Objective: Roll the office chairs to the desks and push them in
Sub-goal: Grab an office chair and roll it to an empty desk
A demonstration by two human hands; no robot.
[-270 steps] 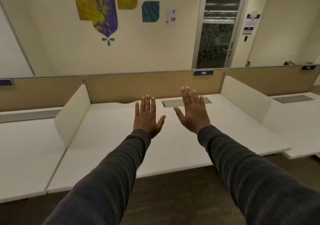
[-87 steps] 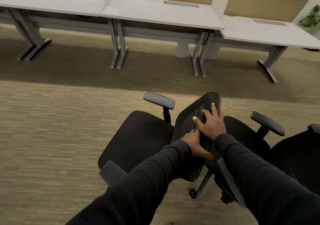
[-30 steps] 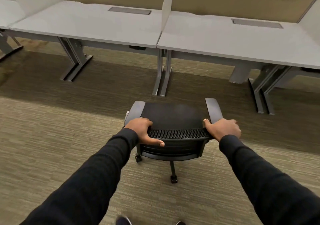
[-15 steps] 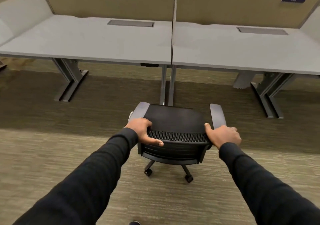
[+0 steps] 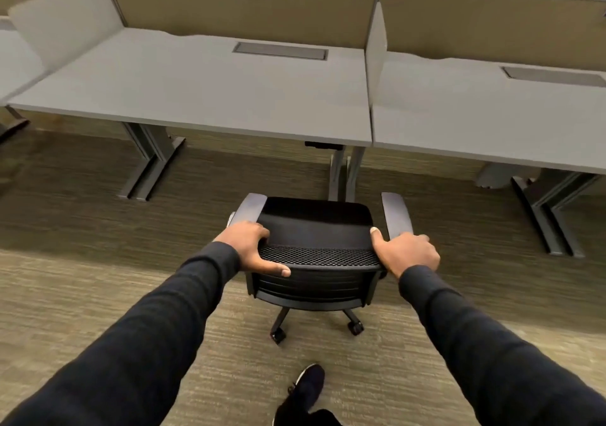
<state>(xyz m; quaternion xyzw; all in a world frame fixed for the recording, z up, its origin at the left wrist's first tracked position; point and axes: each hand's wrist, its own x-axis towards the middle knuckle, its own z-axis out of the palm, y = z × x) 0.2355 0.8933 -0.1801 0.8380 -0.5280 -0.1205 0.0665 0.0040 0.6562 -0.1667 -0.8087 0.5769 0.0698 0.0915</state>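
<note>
A black office chair [image 5: 316, 225] with a mesh back and grey armrests stands on the carpet in front of me, facing the desks. My left hand [image 5: 251, 248] grips the top left corner of its backrest. My right hand [image 5: 405, 251] grips the top right corner. The white desk [image 5: 203, 87] labelled 138 lies ahead and slightly left. The chair's front sits just short of that desk's right leg [image 5: 337, 173]. Its casters [image 5: 355, 327] show below the backrest.
A second white desk [image 5: 475, 114] adjoins on the right, split off by a white divider [image 5: 375, 48]. Tan partition panels run behind both. Grey desk legs [image 5: 154, 163] stand at the left and right [image 5: 551, 215]. My dark shoe [image 5: 306, 389] is on the carpet behind the chair.
Both hands have pushed the chair forward toward the desks, and the view has shifted so desk 138 is now ahead. My foot has come into view.
</note>
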